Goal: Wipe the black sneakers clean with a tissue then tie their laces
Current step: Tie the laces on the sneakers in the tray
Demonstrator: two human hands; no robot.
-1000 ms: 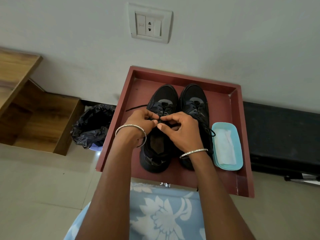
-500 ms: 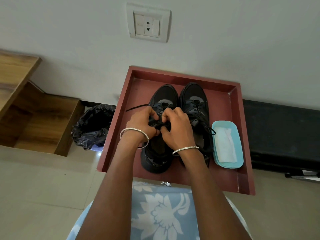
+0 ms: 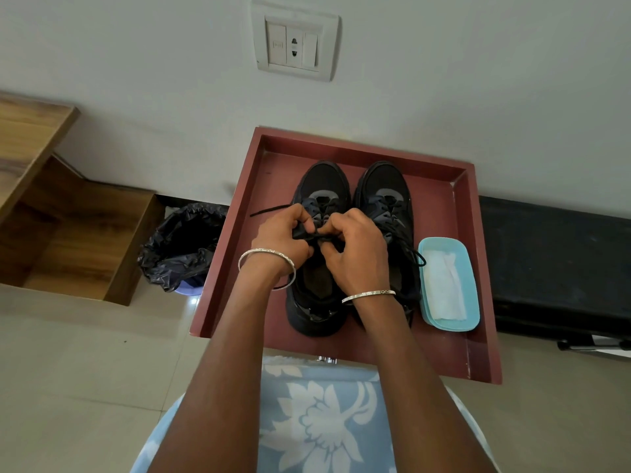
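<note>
Two black sneakers stand side by side, toes toward the wall, in a dark red tray (image 3: 440, 356). Over the left sneaker (image 3: 322, 186), my left hand (image 3: 281, 235) and my right hand (image 3: 355, 249) meet at its tongue. Each pinches part of the black lace (image 3: 309, 233), which is bunched between the fingertips. One loose lace end trails left across the tray floor. The right sneaker (image 3: 386, 189) has its laces done up, with a loop hanging over its right side. A white tissue (image 3: 444, 285) lies in a light blue dish (image 3: 469, 268) at the tray's right.
A bin lined with a black bag (image 3: 181, 247) stands on the floor left of the tray. Wooden steps (image 3: 51, 213) rise at far left. A black bench (image 3: 560, 264) runs along the wall at right. My blue floral clothing (image 3: 317, 421) fills the bottom.
My hands have closed in together over the left sneaker's tongue and moved slightly toward the toe, gathering the lace between the fingertips. The sneakers, dish and tissue have not moved.
</note>
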